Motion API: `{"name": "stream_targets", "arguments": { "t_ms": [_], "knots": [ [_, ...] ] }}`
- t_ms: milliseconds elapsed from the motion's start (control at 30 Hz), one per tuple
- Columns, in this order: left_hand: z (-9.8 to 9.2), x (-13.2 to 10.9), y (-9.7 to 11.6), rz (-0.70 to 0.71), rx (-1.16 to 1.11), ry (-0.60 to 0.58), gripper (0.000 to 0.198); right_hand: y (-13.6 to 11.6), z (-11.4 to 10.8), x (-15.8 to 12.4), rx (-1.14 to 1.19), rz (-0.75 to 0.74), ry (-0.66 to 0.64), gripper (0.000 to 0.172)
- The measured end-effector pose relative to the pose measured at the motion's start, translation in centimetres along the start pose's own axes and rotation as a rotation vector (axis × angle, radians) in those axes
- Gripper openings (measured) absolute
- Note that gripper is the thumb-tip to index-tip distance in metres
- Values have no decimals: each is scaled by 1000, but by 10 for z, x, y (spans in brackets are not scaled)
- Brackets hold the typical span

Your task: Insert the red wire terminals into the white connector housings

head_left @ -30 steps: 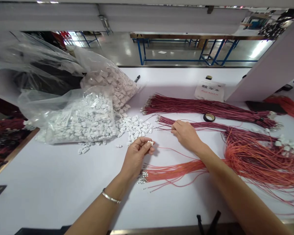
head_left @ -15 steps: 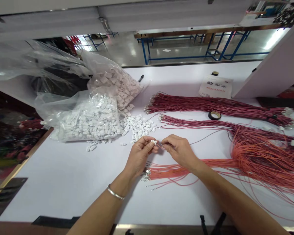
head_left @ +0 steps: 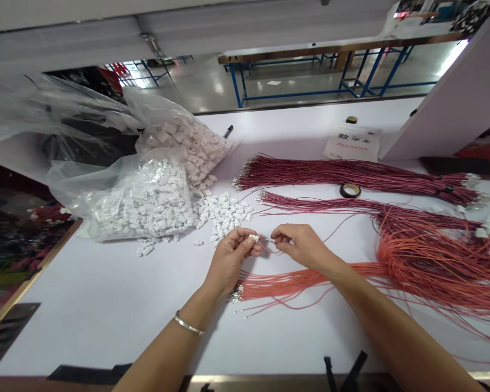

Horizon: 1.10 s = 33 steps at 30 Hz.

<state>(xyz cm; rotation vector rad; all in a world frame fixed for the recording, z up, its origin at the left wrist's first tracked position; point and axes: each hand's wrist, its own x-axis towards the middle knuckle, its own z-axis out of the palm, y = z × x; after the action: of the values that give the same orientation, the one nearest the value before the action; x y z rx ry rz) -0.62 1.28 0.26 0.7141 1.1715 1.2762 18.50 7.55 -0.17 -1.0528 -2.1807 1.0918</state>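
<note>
Obs: wire (head_left: 267,240) tip facing connector (head_left: 253,238).
I am pinching connector in left hand (head_left: 231,261), wire in right hand (head_left: 302,247), tip pointing left, just apart.

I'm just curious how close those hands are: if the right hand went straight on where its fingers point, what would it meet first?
Probably the small white connector pinched in the left hand, just ahead of the right hand, which pinches a thin wire. Only a short gap shows; depth is unclear.

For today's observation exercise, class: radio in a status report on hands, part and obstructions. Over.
Left hand pinches white connector. Right hand pinches dark red wire, tip near connector. Orange wire bundle lies beneath, not between.
</note>
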Motion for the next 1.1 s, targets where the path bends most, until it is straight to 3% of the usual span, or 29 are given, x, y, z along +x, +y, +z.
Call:
{"name": "stream_targets", "arguments": {
  "t_ms": [233,467,1100],
  "knots": [
    [6,8,6,-40,-11,-18,30,-2,1,0,-14,-20,89,12],
    [15,16,6,-18,-45,-25,32,-4,4,2,-82,-43,176,14],
    [15,17,6,-74,-40,-26,34,1,17,0,-172,-143,314,13]
  ]
}}
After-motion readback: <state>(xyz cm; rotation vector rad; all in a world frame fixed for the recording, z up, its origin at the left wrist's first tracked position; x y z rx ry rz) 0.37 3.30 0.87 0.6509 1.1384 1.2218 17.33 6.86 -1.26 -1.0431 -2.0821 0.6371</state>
